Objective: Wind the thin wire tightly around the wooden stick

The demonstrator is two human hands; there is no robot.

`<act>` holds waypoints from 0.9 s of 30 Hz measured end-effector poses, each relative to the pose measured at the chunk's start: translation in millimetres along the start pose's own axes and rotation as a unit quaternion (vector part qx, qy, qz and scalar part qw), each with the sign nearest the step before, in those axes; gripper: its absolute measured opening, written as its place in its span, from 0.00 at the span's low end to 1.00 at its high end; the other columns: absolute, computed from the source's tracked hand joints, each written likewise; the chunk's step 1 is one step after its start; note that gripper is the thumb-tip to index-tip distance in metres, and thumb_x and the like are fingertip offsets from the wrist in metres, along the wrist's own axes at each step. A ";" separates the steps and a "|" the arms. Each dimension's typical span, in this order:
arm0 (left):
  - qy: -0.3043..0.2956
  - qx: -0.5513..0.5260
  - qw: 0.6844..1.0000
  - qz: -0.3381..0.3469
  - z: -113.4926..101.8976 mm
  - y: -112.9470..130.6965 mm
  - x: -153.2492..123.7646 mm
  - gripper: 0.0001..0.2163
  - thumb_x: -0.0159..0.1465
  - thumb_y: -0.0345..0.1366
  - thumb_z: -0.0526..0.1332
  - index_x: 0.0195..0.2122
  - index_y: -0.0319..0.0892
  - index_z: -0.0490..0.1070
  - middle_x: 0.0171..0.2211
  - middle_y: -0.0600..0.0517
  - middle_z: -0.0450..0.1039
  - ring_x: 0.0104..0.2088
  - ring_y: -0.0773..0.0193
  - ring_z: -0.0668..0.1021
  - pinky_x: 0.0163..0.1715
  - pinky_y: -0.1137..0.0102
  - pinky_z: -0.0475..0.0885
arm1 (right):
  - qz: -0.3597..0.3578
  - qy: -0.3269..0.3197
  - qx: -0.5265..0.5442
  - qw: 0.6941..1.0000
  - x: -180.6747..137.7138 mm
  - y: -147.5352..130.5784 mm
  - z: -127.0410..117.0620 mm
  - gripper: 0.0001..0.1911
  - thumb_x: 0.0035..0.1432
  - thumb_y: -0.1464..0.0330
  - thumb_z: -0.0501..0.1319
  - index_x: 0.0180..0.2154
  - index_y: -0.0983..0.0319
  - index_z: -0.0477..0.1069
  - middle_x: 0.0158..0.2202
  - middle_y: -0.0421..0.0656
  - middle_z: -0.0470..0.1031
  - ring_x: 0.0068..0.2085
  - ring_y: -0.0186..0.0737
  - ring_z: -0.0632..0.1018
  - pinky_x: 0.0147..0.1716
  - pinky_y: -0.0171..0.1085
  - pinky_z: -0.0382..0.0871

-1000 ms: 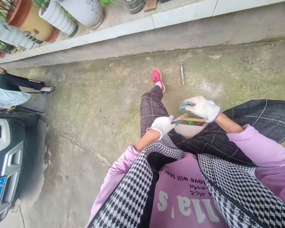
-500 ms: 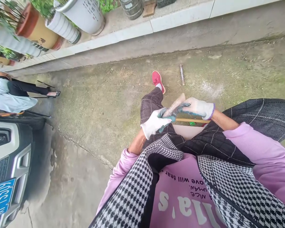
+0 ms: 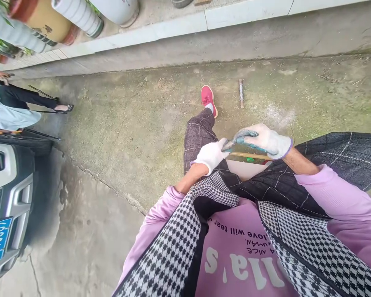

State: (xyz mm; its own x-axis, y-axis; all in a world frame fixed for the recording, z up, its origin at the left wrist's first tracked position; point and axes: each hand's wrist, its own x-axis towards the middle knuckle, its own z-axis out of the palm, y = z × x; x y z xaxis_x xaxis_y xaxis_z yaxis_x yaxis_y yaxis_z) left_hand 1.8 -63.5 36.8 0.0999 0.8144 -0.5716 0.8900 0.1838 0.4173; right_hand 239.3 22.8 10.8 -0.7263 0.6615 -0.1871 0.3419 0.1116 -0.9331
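My left hand (image 3: 210, 156), in a white work glove with a teal-coated palm, is closed with its fingertips pinched at a slim greyish piece (image 3: 230, 145). My right hand (image 3: 264, 140), gloved alike, curls over from the right with its teal fingers around the other end. Most of the piece is hidden between the gloves, and its kind does not show. Both hands are above my lap. Just below them, between my knees, lie a thin yellowish stick (image 3: 249, 156), a pale surface (image 3: 243, 169) and a small green bit (image 3: 250, 159).
A short rod (image 3: 241, 94) lies on the concrete beyond my red shoe (image 3: 207, 97), near a white powdery patch (image 3: 280, 115). Potted plants stand on a tiled ledge (image 3: 179, 29). At left are a parked car (image 3: 15, 194) and another person (image 3: 12, 101).
The pale elongated piece, showing clearly between the gloves before, is now mostly covered. My left hand has turned over, back upward, and the right has shifted slightly right. The view has moved a little.
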 end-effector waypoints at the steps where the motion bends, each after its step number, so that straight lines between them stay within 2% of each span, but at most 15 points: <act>1: 0.039 -0.064 0.997 -0.007 -5.4 -3.8 2.0 0.16 0.78 0.41 0.72 0.63 0.43 0.82 0.48 0.46 0.89 0.49 0.51 0.89 0.53 0.64 0.81 | 0.003 0.008 0.018 1.000 0.3 -1.8 0.4 0.21 0.67 0.52 0.67 0.45 0.58 0.93 0.50 0.49 0.94 0.52 0.57 0.91 0.58 0.51 0.84; 2: 0.070 -0.134 0.988 -0.015 -10.3 -6.4 3.1 0.14 0.76 0.41 0.73 0.59 0.42 0.82 0.44 0.49 0.87 0.43 0.56 0.87 0.48 0.66 0.81 | 0.008 0.011 0.031 0.999 0.7 -3.1 1.4 0.21 0.66 0.50 0.68 0.45 0.57 0.93 0.50 0.49 0.94 0.52 0.57 0.91 0.58 0.51 0.85; 4: 0.086 -0.273 0.958 -0.027 -17.7 -7.3 1.9 0.12 0.74 0.42 0.74 0.52 0.42 0.80 0.34 0.55 0.80 0.31 0.64 0.78 0.36 0.70 0.76 | 0.016 0.006 0.051 0.999 2.4 -4.1 4.6 0.22 0.65 0.48 0.70 0.43 0.57 0.93 0.47 0.49 0.94 0.49 0.57 0.91 0.55 0.51 0.85; 7: 0.033 -0.398 0.916 -0.040 -23.1 -1.8 -8.0 0.14 0.70 0.45 0.76 0.47 0.43 0.78 0.26 0.61 0.67 0.21 0.71 0.64 0.22 0.72 0.64 | 0.011 -0.010 0.090 0.996 6.4 -0.9 8.9 0.25 0.63 0.44 0.70 0.40 0.58 0.91 0.42 0.48 0.92 0.44 0.55 0.89 0.50 0.50 0.84; 9: -0.004 -0.421 0.906 -0.034 -24.8 1.2 -17.1 0.15 0.67 0.46 0.78 0.46 0.44 0.79 0.25 0.62 0.64 0.20 0.72 0.62 0.19 0.72 0.60 | 0.015 -0.005 0.089 0.996 8.9 3.0 7.1 0.24 0.62 0.44 0.70 0.40 0.58 0.91 0.41 0.47 0.92 0.42 0.54 0.88 0.48 0.49 0.84; 11: -0.043 -0.402 0.914 -0.012 -25.0 1.9 -24.4 0.17 0.66 0.47 0.79 0.47 0.43 0.80 0.25 0.61 0.66 0.20 0.72 0.63 0.20 0.73 0.61 | 0.028 0.009 0.054 0.998 10.2 6.2 0.5 0.21 0.62 0.48 0.69 0.40 0.57 0.91 0.42 0.46 0.93 0.43 0.54 0.88 0.49 0.49 0.83; 13: -0.079 -0.346 0.934 0.034 -22.5 2.1 -28.1 0.17 0.66 0.48 0.79 0.45 0.43 0.80 0.28 0.59 0.72 0.23 0.70 0.68 0.24 0.72 0.66 | 0.035 0.004 0.010 0.999 10.3 6.9 -8.5 0.19 0.62 0.53 0.68 0.41 0.58 0.91 0.44 0.47 0.93 0.46 0.55 0.89 0.53 0.50 0.83; 16: -0.100 -0.169 0.975 0.101 -13.2 7.4 -27.0 0.12 0.71 0.45 0.76 0.48 0.44 0.83 0.36 0.53 0.83 0.35 0.62 0.82 0.40 0.69 0.79 | 0.041 -0.021 -0.047 0.998 8.6 2.0 -17.3 0.16 0.65 0.56 0.66 0.42 0.56 0.91 0.47 0.45 0.94 0.50 0.55 0.91 0.56 0.48 0.83; 19: -0.091 0.056 0.992 0.068 -3.2 17.7 -21.1 0.11 0.79 0.42 0.69 0.58 0.45 0.85 0.45 0.45 0.89 0.48 0.49 0.90 0.52 0.61 0.82 | 0.061 -0.028 -0.125 0.990 4.9 -8.3 -12.9 0.13 0.69 0.60 0.65 0.39 0.53 0.90 0.44 0.44 0.94 0.47 0.52 0.91 0.52 0.46 0.83; 21: -0.085 0.127 0.988 0.027 -0.2 21.0 -15.1 0.15 0.82 0.40 0.65 0.64 0.43 0.83 0.51 0.39 0.90 0.53 0.44 0.91 0.55 0.59 0.82 | 0.057 -0.035 -0.171 0.983 1.4 -15.2 -4.7 0.14 0.72 0.61 0.65 0.38 0.54 0.89 0.43 0.45 0.94 0.45 0.52 0.91 0.50 0.46 0.82; 24: -0.049 0.083 0.995 -0.004 -1.6 14.1 -3.7 0.16 0.80 0.39 0.69 0.66 0.41 0.82 0.52 0.38 0.90 0.53 0.45 0.90 0.56 0.60 0.81 | 0.048 -0.021 -0.186 0.981 -3.8 -20.8 8.1 0.15 0.76 0.60 0.63 0.44 0.55 0.91 0.49 0.47 0.94 0.48 0.52 0.91 0.53 0.46 0.81; 27: 0.025 -0.079 0.997 0.001 -4.7 0.7 5.9 0.06 0.76 0.36 0.72 0.50 0.40 0.83 0.42 0.46 0.87 0.43 0.54 0.86 0.49 0.65 0.79 | 0.067 0.039 -0.147 0.986 -5.8 -19.8 17.2 0.16 0.75 0.59 0.65 0.52 0.54 0.92 0.52 0.46 0.95 0.51 0.52 0.91 0.52 0.44 0.82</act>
State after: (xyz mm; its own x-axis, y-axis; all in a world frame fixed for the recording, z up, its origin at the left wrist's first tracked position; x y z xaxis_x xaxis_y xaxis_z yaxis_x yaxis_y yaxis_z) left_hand 0.9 -56.0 37.1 0.0748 0.8406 -0.5364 0.8089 0.2634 0.5256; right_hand 226.5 4.0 25.0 -0.6184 0.7387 -0.2683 0.5990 0.2220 -0.7694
